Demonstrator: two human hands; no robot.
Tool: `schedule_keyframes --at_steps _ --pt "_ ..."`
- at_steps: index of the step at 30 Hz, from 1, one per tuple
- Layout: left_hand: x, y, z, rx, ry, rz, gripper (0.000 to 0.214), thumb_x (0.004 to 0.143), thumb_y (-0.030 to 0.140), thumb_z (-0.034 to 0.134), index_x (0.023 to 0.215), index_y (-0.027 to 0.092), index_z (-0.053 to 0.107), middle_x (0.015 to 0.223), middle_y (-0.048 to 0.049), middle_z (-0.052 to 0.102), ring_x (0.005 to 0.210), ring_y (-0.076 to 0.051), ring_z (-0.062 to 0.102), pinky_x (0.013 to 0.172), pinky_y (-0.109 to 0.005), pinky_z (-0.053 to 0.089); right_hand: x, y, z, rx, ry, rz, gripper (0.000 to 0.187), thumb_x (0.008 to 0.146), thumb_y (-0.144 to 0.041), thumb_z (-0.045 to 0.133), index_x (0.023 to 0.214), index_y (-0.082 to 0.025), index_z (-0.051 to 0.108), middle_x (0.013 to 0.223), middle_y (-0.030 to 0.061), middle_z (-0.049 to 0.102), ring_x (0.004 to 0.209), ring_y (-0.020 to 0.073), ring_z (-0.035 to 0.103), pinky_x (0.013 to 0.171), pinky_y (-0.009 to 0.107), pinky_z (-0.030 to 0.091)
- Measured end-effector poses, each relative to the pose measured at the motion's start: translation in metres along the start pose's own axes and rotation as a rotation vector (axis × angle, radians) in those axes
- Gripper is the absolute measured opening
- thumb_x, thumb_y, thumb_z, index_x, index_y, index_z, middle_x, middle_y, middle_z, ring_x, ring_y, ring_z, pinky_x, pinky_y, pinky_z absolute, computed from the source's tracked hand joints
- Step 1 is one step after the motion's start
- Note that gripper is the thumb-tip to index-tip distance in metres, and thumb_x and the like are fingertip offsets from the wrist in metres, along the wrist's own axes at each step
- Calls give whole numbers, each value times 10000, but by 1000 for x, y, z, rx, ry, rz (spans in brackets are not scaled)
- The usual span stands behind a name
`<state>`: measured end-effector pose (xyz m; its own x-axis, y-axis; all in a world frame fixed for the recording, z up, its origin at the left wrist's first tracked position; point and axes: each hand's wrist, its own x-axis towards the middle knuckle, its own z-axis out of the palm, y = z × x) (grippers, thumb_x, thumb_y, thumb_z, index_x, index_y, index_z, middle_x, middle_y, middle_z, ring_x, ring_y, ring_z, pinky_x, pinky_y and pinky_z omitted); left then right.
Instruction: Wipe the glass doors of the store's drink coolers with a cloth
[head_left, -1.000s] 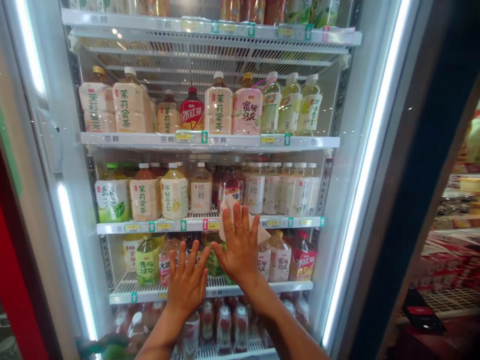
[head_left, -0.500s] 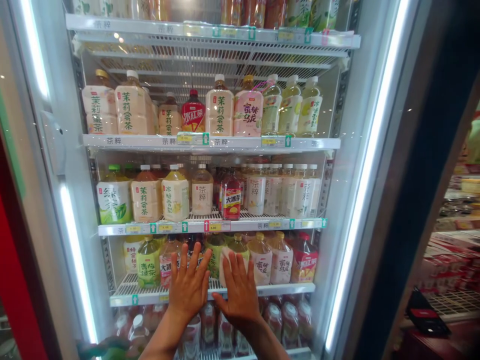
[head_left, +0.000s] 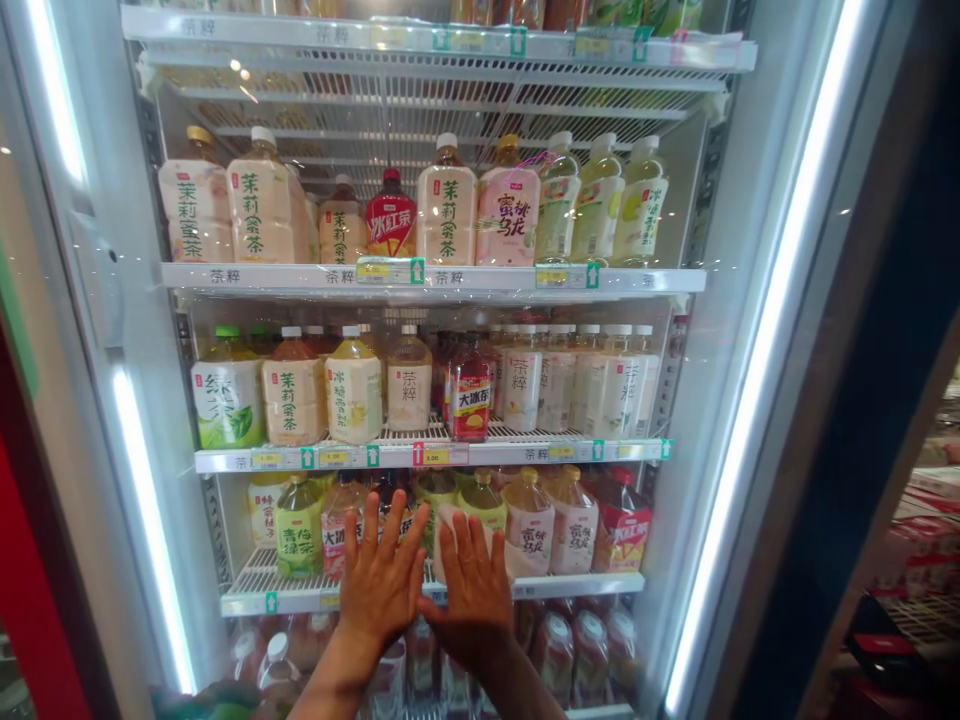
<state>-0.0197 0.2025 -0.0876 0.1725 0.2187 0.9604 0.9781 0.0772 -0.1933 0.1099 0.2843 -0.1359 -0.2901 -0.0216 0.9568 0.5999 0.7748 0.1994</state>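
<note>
My left hand (head_left: 381, 575) is held up flat in front of a drinks cooler, its fingers stretched and spread. Close beside it, my right hand (head_left: 472, 590) is raised the same way, fingers straight and slightly apart. Under the right fingers shows a pale, cloth-like piece (head_left: 445, 530), partly hidden by the hand. The hands' thumbs nearly meet. Past the left fingertips are tea bottles with a red-and-white label (head_left: 339, 528). Peach-labelled bottles (head_left: 531, 525) stand just right of my right hand. Reflections suggest glass before the shelves; contact with it is hard to make out.
Several white wire shelves with a price-tag rail (head_left: 442, 457) carry bottled teas. Darker bottles (head_left: 559, 645) fill the lowest level. Bright light strips (head_left: 765, 340) run down both sides. A dark door frame (head_left: 847, 350) and more shop shelves lie at the right.
The view has shifted slightly and come a little nearer to the shelves. My right thumb has moved closer to my left hand. Both hands remain raised and flat.
</note>
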Motion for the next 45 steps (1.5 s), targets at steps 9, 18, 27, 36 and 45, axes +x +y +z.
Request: schedule_keyframes --at_steps 9,18,27,36,45 --pt "0 1 -5 -32 -29 -13 672 971 282 542 1600 276 307 1713 -9 174 1607 -291 73 1317 -510 6 61 17 -25 22 -46 46 817 1049 -618 152 1645 -63 82 1670 192 293 1602 315 90 1276 575 107" --pt "0 1 0 -13 -2 -21 697 953 282 561 1600 295 304 1707 -2 196 1605 -282 102 1321 -510 38 83 42 -24 -57 -3 51 705 1066 -523 279 1661 -197 86 1730 114 63 1607 310 29 1277 590 36" --pt "1 1 -4 -37 -19 -27 703 953 260 569 1602 287 300 1706 2 198 1605 -283 91 1322 -510 28 5 32 -24 -40 -76 0 781 1040 -446 377 1642 -48 79 1717 161 51 1604 325 25 1292 548 12" --pt "0 1 -2 -24 2 -26 714 941 258 576 1601 293 305 1701 -5 213 1603 -280 109 1322 -509 47 84 81 -42 -61 -5 87 774 1062 -525 280 1650 -104 5 1728 134 17 1606 317 12 1278 615 88" --pt "0 2 -3 -27 -10 -25 687 961 268 555 1600 288 304 1708 4 195 1604 -294 103 1318 -516 40 -34 54 -20 -80 -63 74 804 1026 -415 426 1645 -61 55 1717 164 42 1601 338 39 1280 634 105"
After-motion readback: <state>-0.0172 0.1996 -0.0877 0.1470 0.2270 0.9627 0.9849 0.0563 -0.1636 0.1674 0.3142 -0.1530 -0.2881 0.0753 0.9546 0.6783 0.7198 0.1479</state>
